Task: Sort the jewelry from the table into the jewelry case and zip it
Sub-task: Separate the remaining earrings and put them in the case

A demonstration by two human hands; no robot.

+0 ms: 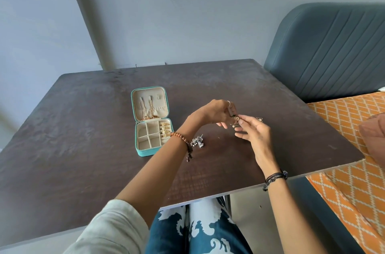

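A teal jewelry case [143, 150] lies open on the dark table [87, 128], lid flat toward the wall. Gold chains hang in the lid and gold rings [165, 130] fill the right-hand roll slots; the square compartments look bare. Both hands meet right of the case, just above the table. My left hand [216, 113] and my right hand [255, 132] pinch a small gold and dark earring [236, 118] between their fingertips. A silver beaded earring cluster [198, 141] lies on the table by my left wrist. A small triangular piece [259, 119] lies just behind my right fingers.
A grey-blue padded chair [331, 49] stands at the table's far right corner. An orange patterned cloth [350, 135] covers a surface along the right edge. The wall runs close behind the table. My knees sit under the near edge.
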